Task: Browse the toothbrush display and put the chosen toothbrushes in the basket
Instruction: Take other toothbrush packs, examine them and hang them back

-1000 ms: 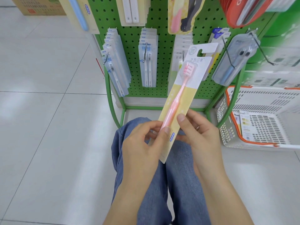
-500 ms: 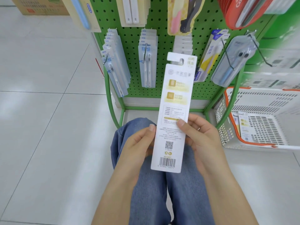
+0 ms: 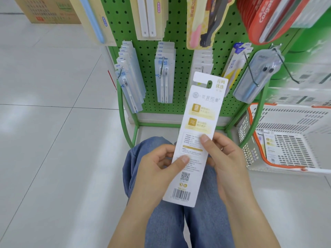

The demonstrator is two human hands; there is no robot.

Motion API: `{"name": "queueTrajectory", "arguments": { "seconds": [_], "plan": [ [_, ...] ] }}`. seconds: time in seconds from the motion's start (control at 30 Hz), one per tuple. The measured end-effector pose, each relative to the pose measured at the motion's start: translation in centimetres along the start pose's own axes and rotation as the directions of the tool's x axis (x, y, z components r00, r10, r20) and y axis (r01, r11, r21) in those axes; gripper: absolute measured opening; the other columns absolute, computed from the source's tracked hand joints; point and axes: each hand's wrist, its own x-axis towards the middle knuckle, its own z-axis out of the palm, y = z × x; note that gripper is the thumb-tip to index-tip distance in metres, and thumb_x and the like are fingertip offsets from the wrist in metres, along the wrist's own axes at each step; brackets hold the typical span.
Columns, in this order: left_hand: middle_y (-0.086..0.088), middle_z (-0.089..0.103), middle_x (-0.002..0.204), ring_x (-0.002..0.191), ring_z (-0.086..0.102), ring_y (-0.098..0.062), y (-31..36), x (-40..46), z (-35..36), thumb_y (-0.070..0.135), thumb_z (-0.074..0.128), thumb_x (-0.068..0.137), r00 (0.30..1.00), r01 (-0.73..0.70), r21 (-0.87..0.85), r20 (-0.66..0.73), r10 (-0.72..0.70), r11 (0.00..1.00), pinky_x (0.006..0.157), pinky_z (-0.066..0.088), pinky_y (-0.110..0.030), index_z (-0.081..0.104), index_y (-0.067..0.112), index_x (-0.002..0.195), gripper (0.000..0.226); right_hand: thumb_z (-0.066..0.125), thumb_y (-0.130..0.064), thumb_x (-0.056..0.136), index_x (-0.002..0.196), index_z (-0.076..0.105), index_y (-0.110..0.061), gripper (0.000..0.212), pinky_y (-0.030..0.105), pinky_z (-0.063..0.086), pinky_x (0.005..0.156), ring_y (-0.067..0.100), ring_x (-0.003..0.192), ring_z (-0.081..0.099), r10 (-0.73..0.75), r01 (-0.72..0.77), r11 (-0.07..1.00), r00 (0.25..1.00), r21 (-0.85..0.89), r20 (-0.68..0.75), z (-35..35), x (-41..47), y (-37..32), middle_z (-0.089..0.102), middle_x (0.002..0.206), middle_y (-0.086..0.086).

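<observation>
Toothbrush pack (image 3: pixel 196 138) sitting between left hand (image 3: pixel 157 169) and right hand (image 3: pixel 225 158), before pegboard rack (image 3: pixel 180 56). Basket (image 3: pixel 290 122) standing right of rack, on floor (image 3: pixel 53 140); packs (image 3: pixel 270 145) lying inside.

Both forearms reach forward above the denim-clad knees (image 3: pixel 161 221). The left hand (image 3: pixel 157 169) and right hand (image 3: pixel 227 163) each curl, thumbs pressed forward, pinching the toothbrush pack (image 3: pixel 195 140) between them.

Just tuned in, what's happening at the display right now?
A person holds one toothbrush pack in both hands, printed back with the barcode facing the camera. The left hand and right hand pinch its edges with thumbs on the card. The basket sits to the right, already holding a similar pack.
</observation>
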Motion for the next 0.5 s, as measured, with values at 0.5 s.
{"name": "queueTrajectory", "arguments": {
  "seconds": [0.5],
  "plan": [
    [0.007,0.076,0.095,0.088,0.072,-0.010,3.4,2.3,1.0,0.004,0.072,0.082,0.975,-0.191,-0.019,-0.116,0.188,0.981,0.077,0.059,-0.028,0.067,0.021,0.099,0.025,0.063,-0.020,0.079,0.087,0.075,-0.009,0.018,0.022,0.054,0.068,0.016,0.076,0.068,-0.029,0.044,0.996,0.981,-0.075,0.193,-0.2,-0.7,0.0,0.073,0.085,0.012]
  ]
}}
